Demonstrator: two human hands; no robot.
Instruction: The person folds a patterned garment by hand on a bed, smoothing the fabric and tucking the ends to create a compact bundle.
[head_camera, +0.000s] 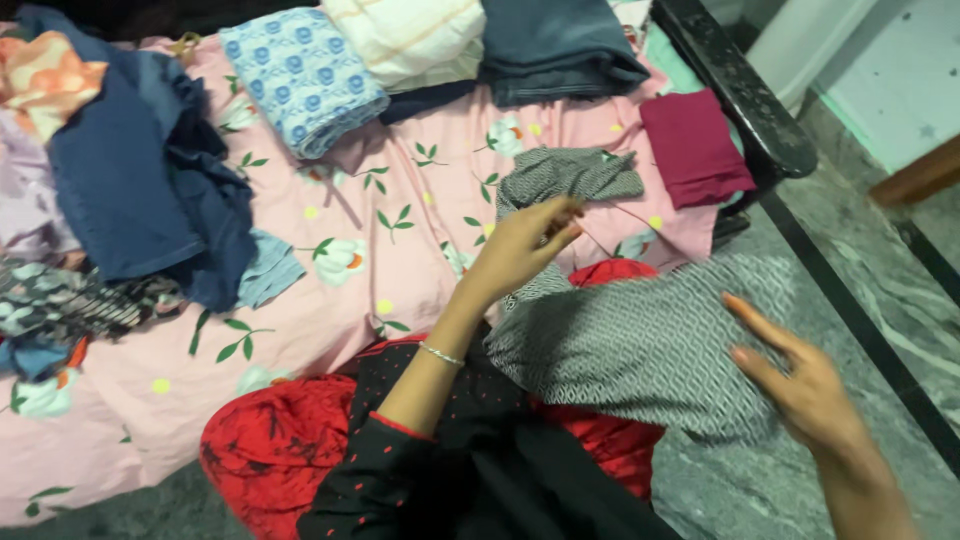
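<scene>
1. Right hand (800, 385): open, fingers extended and together, flat against the near edge of a grey patterned cloth (640, 345). It grips nothing.
2. Left hand (520, 245): fingers curled, pinching the upper part of the same grey cloth. A thin silver bracelet (441, 354) sits on the wrist; the black sleeve (375, 470) carries small red dots.
3. Grey cloth: soft woven fabric with a fine diamond print, spread across the person's lap over a red garment (275, 445). Its far end lies crumpled on the bed, beside the left hand.
4. Bed sheet (330, 290): pink, printed with white flowers and green leaves, lightly creased.
5. Maroon folded cloth (693, 148): flat and rectangular, at the bed's right edge, just beside the dark bed frame (745, 95).
6. Left side: a loose heap of navy clothes (140, 190), unfolded, with an orange printed piece (45, 85) behind it.
7. Far edge: three folded pieces in a row, a blue patterned cloth (300, 75), a cream checked cloth (410, 38) and a dark blue denim piece (555, 45).
8. Floor (870, 270): grey marble, veined, with a dark strip.
</scene>
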